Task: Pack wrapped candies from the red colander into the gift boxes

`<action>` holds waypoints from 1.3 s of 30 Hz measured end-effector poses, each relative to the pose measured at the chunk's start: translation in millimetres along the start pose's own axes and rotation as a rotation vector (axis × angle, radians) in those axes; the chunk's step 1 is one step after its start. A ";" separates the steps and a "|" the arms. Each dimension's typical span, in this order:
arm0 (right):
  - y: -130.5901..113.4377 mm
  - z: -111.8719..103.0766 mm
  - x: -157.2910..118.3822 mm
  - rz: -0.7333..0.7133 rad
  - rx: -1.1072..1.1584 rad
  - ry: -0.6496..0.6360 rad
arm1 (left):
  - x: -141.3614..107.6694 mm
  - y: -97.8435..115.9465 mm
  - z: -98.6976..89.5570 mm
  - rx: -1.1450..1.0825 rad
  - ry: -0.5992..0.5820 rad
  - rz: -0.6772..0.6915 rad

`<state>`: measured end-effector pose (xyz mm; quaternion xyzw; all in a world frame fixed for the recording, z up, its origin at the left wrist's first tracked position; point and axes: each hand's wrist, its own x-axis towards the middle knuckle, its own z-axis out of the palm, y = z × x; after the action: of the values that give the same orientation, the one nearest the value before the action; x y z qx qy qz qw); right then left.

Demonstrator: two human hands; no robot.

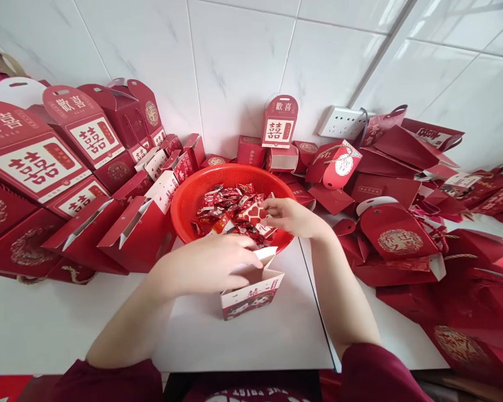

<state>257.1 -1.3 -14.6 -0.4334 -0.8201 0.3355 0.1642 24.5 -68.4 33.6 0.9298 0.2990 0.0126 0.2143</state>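
A red plastic basket (182, 223) holds many wrapped candies (226, 209) in red and white. Over its right side, my right hand (287, 216) touches the candies, fingers bent around a red-and-white patterned wrapper (252, 213). In front of the basket stands a small open paper box (251, 298) with a white top edge and a red printed front. My left hand (212, 265) is at this box's left side, its fingers apart over the opening; whether the fingertips touch something inside is hidden.
Red gift boxes (33, 167) stand in rows at the left. Folded red boxes and bags (398, 240) pile up on the right. A white power strip (342, 123) is by the tiled wall. The white table (251, 346) has a dark seam.
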 end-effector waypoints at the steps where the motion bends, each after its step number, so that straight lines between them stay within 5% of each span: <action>1: -1.7 0.0 -7.0 -0.036 0.213 0.071 | 2.5 -4.5 -3.3 -0.073 0.030 0.014; 5: -12.2 7.9 -22.7 -0.078 0.735 0.280 | 12.0 -19.2 -10.4 -0.274 0.345 -0.122; 8: -24.1 14.2 -24.4 -0.089 0.779 0.326 | 17.2 -22.7 -9.3 -0.436 0.481 -0.191; 13: -36.8 16.2 -29.5 -0.091 0.722 0.250 | 22.4 -24.1 -6.7 -0.720 0.528 -0.165; 19: -40.4 15.4 -37.3 -0.102 0.703 0.221 | 21.1 -27.0 -8.4 -0.817 0.462 -0.197; 23: -38.0 16.4 -35.4 -0.150 0.680 0.281 | 17.8 -25.1 -9.8 -0.676 0.445 -0.170; 30: -35.5 3.2 -55.6 -0.171 0.600 0.481 | 5.3 -25.2 -22.7 -0.379 0.043 -0.112; 33: -43.5 -0.8 -71.7 -0.268 0.546 0.435 | 2.9 -26.1 -25.4 -0.296 -0.121 -0.086; 36: -52.9 2.3 -78.8 -0.385 0.338 0.339 | 4.4 -28.8 -22.4 -0.322 -0.153 -0.069; 39: -60.9 10.9 -77.2 -0.326 -0.015 0.192 | 6.6 -32.5 -17.4 -0.327 -0.159 -0.063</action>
<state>258.5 -93.4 21.4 -0.3261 -0.8624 0.2555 0.2909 9.4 -34.3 35.5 0.8707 0.3042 -0.0191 0.3859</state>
